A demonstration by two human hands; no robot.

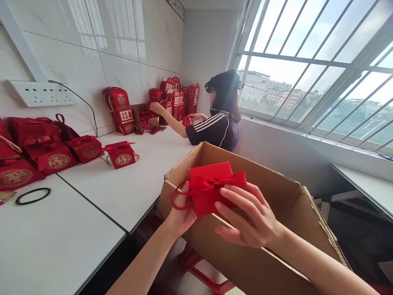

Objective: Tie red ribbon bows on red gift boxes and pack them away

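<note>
A small red gift box [205, 200] with a satin ribbon bow [211, 183] across its top is raised over the near wall of a large cardboard box. My left hand [183, 213] is closed around its left side, by a loop of twisted red cord handle [181, 207]. On the right, my right hand [250, 213] lies against the bow and the box's side, fingers stretched out and thumb apart below. Part of the left fingers is hidden behind the gift box.
The open cardboard box [260, 164] stands beside the white table [92, 229]. Finished-looking red gift boxes [58, 159] line the wall, with one box [123, 155] apart and a black ring [33, 196] nearby. A co-worker [215, 123] handles red boxes at the far end. A red stool [199, 272] is below.
</note>
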